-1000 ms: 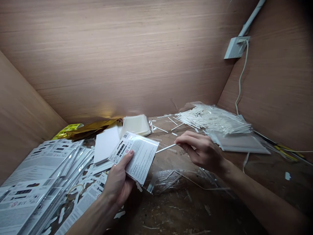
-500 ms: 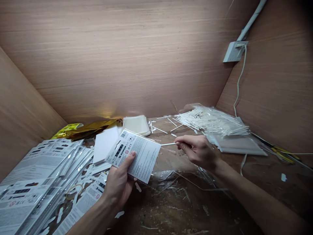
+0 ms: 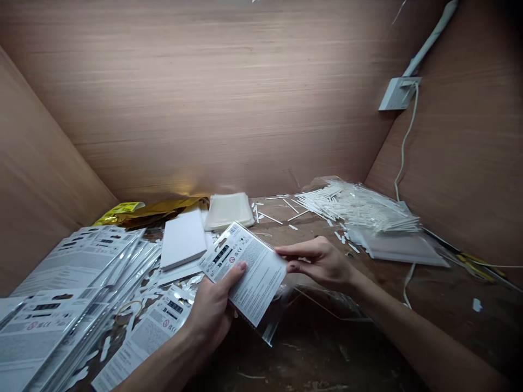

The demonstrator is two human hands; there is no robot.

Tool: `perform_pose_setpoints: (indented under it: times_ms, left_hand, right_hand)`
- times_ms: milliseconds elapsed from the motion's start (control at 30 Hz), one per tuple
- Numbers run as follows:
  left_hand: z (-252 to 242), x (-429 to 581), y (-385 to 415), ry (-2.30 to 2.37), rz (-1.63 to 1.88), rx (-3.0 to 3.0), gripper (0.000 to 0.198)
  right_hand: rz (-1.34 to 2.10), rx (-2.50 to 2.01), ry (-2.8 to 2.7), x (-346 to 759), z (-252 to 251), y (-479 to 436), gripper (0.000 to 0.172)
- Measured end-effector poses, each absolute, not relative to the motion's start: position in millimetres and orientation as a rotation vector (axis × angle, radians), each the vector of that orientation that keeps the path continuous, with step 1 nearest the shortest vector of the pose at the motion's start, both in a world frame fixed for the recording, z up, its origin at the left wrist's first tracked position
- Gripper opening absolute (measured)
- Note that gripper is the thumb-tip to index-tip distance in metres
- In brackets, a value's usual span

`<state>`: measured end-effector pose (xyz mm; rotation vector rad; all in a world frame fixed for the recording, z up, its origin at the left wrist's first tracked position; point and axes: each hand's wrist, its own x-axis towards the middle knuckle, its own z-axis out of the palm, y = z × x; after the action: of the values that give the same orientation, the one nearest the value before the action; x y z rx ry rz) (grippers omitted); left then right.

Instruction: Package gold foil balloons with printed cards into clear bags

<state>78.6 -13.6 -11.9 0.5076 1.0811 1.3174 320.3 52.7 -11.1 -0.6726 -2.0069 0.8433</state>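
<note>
My left hand (image 3: 210,316) grips a printed white card in a clear plastic bag (image 3: 245,272), its thumb lying across the card's lower left. My right hand (image 3: 321,264) is at the packet's right edge, with thumb and fingers pinching the plastic there. No white stick shows in that hand. A bundle of white sticks in clear plastic (image 3: 359,209) lies beyond it, with several loose sticks (image 3: 278,213) nearby. To the left lies a heap of similar bagged cards (image 3: 77,283).
A white board stack (image 3: 183,239), clear sleeves (image 3: 227,211) and gold foil (image 3: 155,213) lie ahead. A grey board (image 3: 402,247) sits under the stick bundle. Wooden walls enclose the scarred bench (image 3: 327,359). A wall-mounted box (image 3: 398,93) trails a white cable.
My right hand has moved left from the stick-holding position to the packet's edge, and the white stick no longer shows. The packet has shifted right and turned slightly.
</note>
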Motion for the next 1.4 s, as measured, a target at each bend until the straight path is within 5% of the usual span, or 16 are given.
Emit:
perform_pose_setpoints:
  times_ms: [167, 300, 467, 867, 1200, 1400]
  left_hand:
    - [-13.8, 67.5, -5.6, 1.166, 1.28, 0.742, 0.053]
    - [-12.2, 44.9, 5.1, 1.625, 1.54, 1.456, 0.086]
    - [-26.9, 40.8, 9.6, 1.245, 0.891, 2.35, 0.011]
    - [-39.0, 45.5, 16.9, 1.288, 0.639, 2.341, 0.011]
    - [-43.5, 43.1, 20.8, 1.293, 0.67, 2.298, 0.012]
    - [-42.2, 43.9, 20.1, 1.283, 0.639, 2.269, 0.006]
  right_hand:
    - [1.172, -0.762, -1.729, 307.3, -23.1, 52.2, 0.025]
    - [1.0, -1.09, -1.901, 305.0, -27.0, 52.3, 0.019]
    - [0.381, -0.948, -2.36, 296.1, -40.3, 45.4, 0.018]
    - [0.574, -0.663, -2.578, 263.4, -57.6, 18.5, 0.02]
    - [0.257, -0.768, -2.881, 246.9, -49.9, 0.4, 0.018]
    - [0.877, -1.013, -2.056, 289.8, -33.1, 44.2, 0.014]
